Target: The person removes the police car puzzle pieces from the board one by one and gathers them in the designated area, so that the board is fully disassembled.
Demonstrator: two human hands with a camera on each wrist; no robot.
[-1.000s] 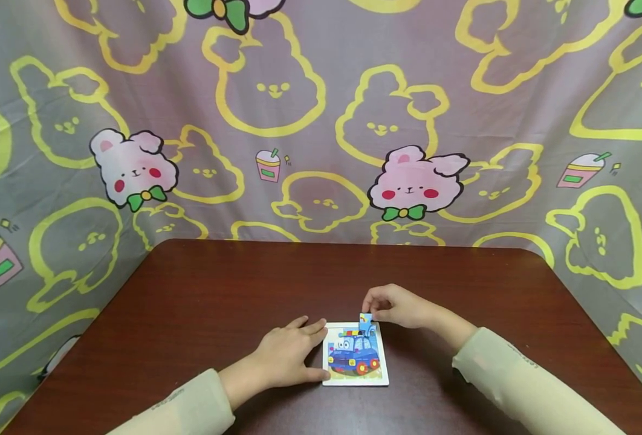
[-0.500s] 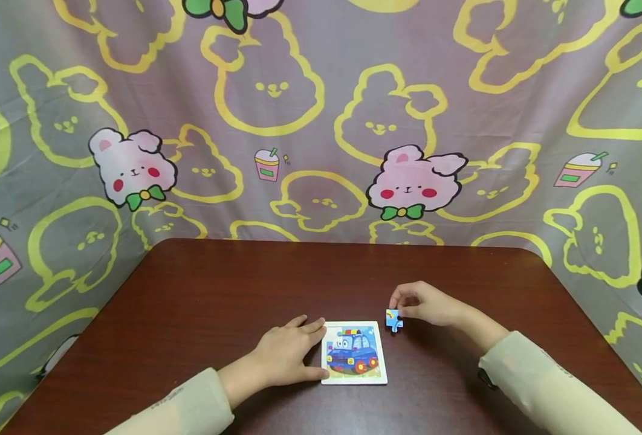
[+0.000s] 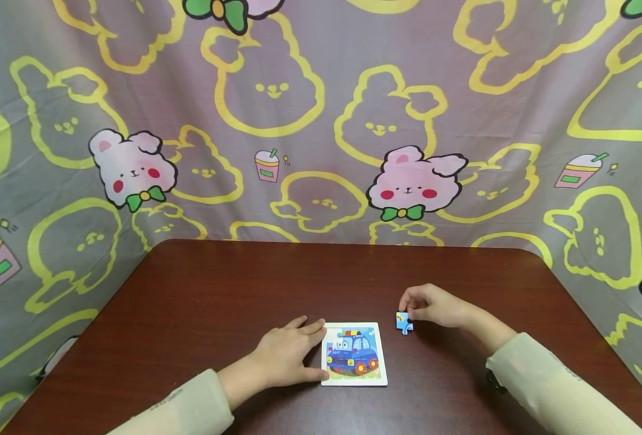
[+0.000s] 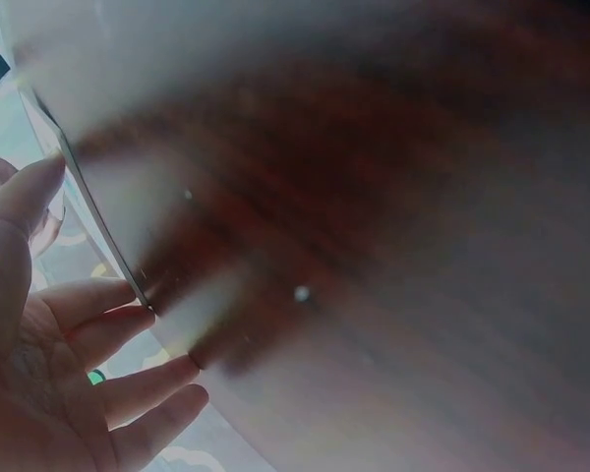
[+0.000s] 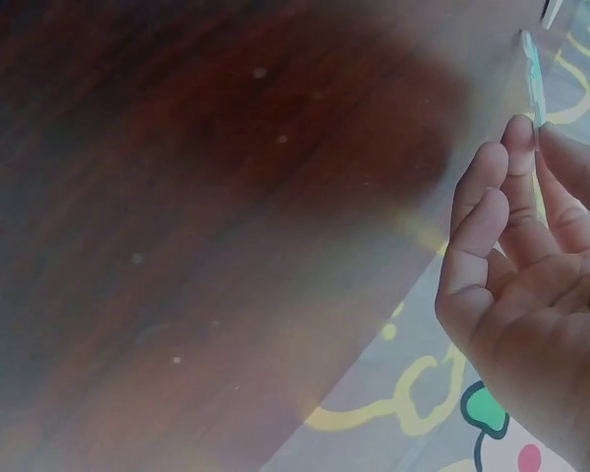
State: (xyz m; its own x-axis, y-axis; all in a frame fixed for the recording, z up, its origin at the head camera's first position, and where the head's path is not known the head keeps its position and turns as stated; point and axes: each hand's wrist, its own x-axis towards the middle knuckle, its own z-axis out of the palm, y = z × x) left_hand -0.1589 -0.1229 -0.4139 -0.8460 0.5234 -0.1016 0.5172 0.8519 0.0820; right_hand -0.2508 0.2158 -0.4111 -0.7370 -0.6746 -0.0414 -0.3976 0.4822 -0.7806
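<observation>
A small square jigsaw puzzle [image 3: 352, 353] with a white border and a blue cartoon car lies on the table. My left hand [image 3: 283, 356] rests at its left edge, fingers spread, with the thumb by the near left corner and fingertips by the far left one. In the left wrist view the fingers of the left hand [image 4: 69, 344] look fairly straight along the puzzle's edge. My right hand [image 3: 435, 307] pinches a light blue jigsaw piece [image 3: 404, 322] between thumb and fingers, right of the puzzle and apart from it. The right wrist view shows the piece [image 5: 534, 79] edge-on.
The dark reddish-brown table [image 3: 245, 290] extends around the puzzle on all sides. A grey curtain [image 3: 310, 151] with yellow outlined figures and pink rabbits hangs behind the table and along both sides.
My right hand has carried the jigsaw piece rightward, from over the puzzle's far right corner to beside it. The left hand has stayed in place.
</observation>
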